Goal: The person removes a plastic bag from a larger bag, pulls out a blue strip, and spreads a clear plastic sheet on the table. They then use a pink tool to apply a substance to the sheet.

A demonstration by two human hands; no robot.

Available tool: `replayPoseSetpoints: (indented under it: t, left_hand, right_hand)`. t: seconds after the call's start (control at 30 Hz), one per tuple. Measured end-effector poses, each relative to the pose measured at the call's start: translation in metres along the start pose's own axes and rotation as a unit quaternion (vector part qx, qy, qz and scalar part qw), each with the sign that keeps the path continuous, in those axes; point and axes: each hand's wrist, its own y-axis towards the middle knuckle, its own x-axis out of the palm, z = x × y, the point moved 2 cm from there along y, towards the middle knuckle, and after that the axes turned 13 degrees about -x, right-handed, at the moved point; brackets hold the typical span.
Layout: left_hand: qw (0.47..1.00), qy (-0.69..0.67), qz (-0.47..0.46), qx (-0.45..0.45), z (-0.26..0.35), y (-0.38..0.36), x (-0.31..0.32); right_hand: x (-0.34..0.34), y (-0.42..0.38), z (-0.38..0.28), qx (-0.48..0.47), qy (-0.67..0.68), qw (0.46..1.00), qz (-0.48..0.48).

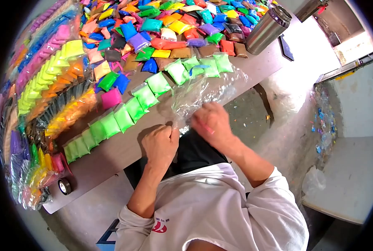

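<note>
- While stacks of bright packets [48,79] in pink, yellow, orange and purple stand in rows along the far left of the table [111,154], a roll of tape [64,186] lies near the table's near left corner.
- A curved line of light green packets [123,113] runs from the left side up toward the middle of the table, each one a small sealed clear bag filled with green material.
- Left hand [160,144]: curled shut at the table's near edge, its grip pinching the lower edge of a clear plastic bag [199,94].
- The clear plastic bag lies crumpled on the table between the two hands and the green packets; whether anything is inside it cannot be told.
- Right hand [211,121]: fingers closed on the same bag just right of the left hand, with something thin and pink showing at the fingers, too small to identify.
- To do this well, I judge both hands should hold the film's edge firmly and pull it apart evenly, so the thin plastic opens without tearing.
- Beyond the hands, a loose heap of mixed-colour packets [174,29] covers the far part of the table.
- A steel tumbler [268,29] with a lid stands on the right end; its contents are hidden.
- A dark flat object [286,47] lies just right of it.
</note>
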Motion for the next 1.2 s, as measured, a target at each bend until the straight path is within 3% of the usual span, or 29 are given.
replayPoseSetpoints:
  t: [0.1,0.2,0.3,0.37,0.57,0.67,0.7,0.83,0.97,1.03,1.2]
  left_hand:
    - [1.000,-0.004,0.008,0.007,-0.002,-0.002,0.001]
    - [1.000,-0.010,0.021,0.012,-0.001,-0.001,0.002]
    - [1.000,-0.005,0.018,0.009,0.000,-0.001,0.001]
    - [1.000,0.002,0.014,0.007,0.000,-0.001,0.000]
    - [0.999,-0.019,0.026,0.010,0.000,-0.001,0.001]
    - [0.999,-0.014,0.038,0.017,0.001,-0.003,0.003]
    - [0.999,-0.001,0.032,0.017,0.000,-0.004,0.002]
    - [0.999,0.003,0.031,0.016,0.000,-0.001,0.001]
    - [0.999,-0.007,0.035,0.017,-0.001,-0.002,0.003]
    - [0.998,-0.012,0.053,0.022,-0.001,-0.002,0.004]
    - [0.999,0.008,0.047,0.022,0.001,0.000,0.003]
  right_hand:
    - [-0.017,-0.010,0.061,0.066,-0.111,0.991,0.038]
    - [-0.035,-0.010,0.068,0.120,-0.124,0.985,0.023]
    - [-0.017,-0.007,0.009,0.007,0.012,0.998,0.063]
    - [0.002,-0.007,-0.022,-0.010,0.034,0.999,-0.015]
    - [-0.031,-0.033,0.057,0.101,-0.096,0.986,0.091]
    - [-0.025,-0.032,0.034,0.058,-0.047,0.990,0.123]
    - [-0.022,-0.023,0.009,0.048,-0.044,0.996,0.057]
    - [0.016,-0.015,-0.022,-0.005,0.068,0.997,0.034]
    - [-0.004,-0.028,0.035,0.086,-0.051,0.992,0.077]
    - [-0.026,-0.030,0.055,0.155,-0.041,0.981,0.110]
    - [-0.006,-0.013,-0.016,0.040,0.060,0.996,0.046]
